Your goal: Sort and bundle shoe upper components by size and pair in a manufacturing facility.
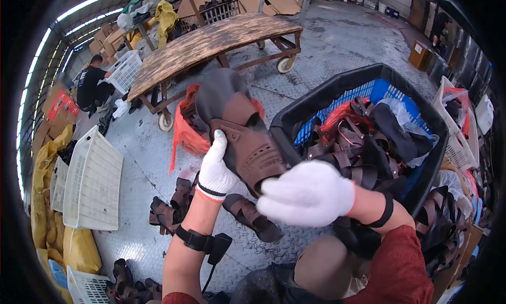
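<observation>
In front of me I hold up a brown sandal (258, 152) with wide straps, small punched holes and a dark insole. My left hand (216, 169), in a white knitted glove, grips its left side, thumb on the strap. My right hand (308, 194), also gloved in white, is at the sandal's near end; motion blur smears its fingers. Below the held sandal, another brown sandal (252, 217) lies on the metal floor. More brown sandals (171, 206) lie to the left of my left forearm.
A blue basket (379, 88) with a black padded rim, full of sandals, stands right. A red plastic bag (187, 132) sits behind the held sandal. Ahead is a wheeled wooden cart (211, 48). White crates (95, 182) stand left; a person (90, 88) crouches farther back.
</observation>
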`<state>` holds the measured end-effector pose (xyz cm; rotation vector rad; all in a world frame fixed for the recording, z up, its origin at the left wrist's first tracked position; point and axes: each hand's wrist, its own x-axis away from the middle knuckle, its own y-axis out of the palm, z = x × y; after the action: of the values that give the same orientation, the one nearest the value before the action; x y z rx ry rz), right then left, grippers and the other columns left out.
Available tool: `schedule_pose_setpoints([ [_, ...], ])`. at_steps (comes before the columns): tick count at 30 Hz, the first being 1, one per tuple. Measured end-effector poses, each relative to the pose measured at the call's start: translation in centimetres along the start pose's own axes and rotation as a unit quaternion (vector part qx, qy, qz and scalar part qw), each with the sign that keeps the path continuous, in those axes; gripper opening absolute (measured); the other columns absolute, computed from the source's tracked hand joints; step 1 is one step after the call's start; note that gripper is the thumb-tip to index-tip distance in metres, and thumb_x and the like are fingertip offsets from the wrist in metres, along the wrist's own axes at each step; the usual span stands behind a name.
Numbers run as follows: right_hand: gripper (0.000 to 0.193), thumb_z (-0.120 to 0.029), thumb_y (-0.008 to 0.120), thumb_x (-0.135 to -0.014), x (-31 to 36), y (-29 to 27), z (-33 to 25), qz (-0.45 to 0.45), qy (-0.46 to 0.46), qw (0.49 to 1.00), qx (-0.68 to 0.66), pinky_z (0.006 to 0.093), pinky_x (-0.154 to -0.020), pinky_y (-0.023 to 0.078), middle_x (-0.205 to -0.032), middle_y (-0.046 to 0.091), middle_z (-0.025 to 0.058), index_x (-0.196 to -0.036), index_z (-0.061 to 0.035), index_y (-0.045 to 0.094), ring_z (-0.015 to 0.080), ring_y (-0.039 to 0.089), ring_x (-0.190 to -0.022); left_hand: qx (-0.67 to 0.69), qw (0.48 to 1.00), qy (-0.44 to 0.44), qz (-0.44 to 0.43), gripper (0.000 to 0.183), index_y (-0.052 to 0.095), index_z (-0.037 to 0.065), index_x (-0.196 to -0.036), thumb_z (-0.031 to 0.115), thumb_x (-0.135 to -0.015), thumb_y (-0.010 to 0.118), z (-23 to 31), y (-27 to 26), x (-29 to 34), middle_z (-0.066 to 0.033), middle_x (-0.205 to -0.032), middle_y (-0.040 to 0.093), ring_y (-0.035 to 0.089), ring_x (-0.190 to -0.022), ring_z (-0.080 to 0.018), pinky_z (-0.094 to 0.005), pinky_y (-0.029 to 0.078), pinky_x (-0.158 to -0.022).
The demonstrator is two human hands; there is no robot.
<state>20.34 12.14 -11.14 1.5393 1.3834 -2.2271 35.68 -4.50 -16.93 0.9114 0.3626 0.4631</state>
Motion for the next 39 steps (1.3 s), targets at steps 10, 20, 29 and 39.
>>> schedule_pose_setpoints([
  [10, 0.070, -0.036, 0.077, -0.070, 15.5, -3.1, 14.3, -0.254, 0.518, 0.817, 0.019, 0.0393, -0.085, 0.051, -0.113, 0.064, 0.0229, -0.124, 0.0026, 0.053, 0.0309, 0.065, -0.102, -0.344, 0.900, 0.006, 0.267, 0.056, 0.042, 0.007, -0.140, 0.035, -0.095, 0.060, 1.9, -11.5, 4.1, -0.0086, -0.124, 0.057, 0.058, -0.107, -0.0232, -0.0392, 0.049, -0.090],
  [20, 0.031, -0.010, 0.060, -0.072, 19.5, 0.0, 13.2, -0.154, 0.608, 0.778, -0.046, 0.0377, -0.084, 0.049, -0.100, 0.067, 0.0208, -0.101, -0.0004, 0.065, 0.0328, 0.065, -0.096, -0.512, 0.818, -0.053, 0.257, 0.039, 0.051, 0.003, -0.129, 0.015, -0.093, 0.060, 0.8, -8.2, 6.4, -0.0044, -0.108, 0.063, 0.061, -0.091, -0.0097, -0.0238, 0.048, -0.078],
  [29, 0.033, 0.003, 0.059, -0.073, 9.3, -11.1, 12.0, 0.427, 0.551, 0.673, -0.246, 0.0296, -0.077, 0.051, -0.095, 0.067, 0.0085, -0.105, 0.0027, 0.063, 0.0187, 0.063, -0.085, -0.567, 0.822, 0.046, -0.017, 0.037, 0.052, 0.000, -0.129, 0.005, -0.093, 0.058, -3.7, 5.1, 0.7, -0.0098, -0.119, 0.062, 0.058, -0.112, -0.0169, -0.0310, 0.045, -0.098],
  [39, 0.032, -0.005, 0.062, -0.075, 16.6, -10.8, 17.8, -0.002, 0.407, 0.706, 0.580, 0.0427, -0.080, 0.050, -0.100, 0.058, 0.0122, -0.106, -0.0093, 0.058, 0.0330, 0.057, -0.097, -0.609, 0.793, -0.001, 0.012, 0.032, 0.055, -0.001, -0.124, 0.002, -0.093, 0.057, -3.9, 2.9, 2.0, -0.0084, -0.115, 0.063, 0.060, -0.107, -0.0152, -0.0306, 0.046, -0.096],
])
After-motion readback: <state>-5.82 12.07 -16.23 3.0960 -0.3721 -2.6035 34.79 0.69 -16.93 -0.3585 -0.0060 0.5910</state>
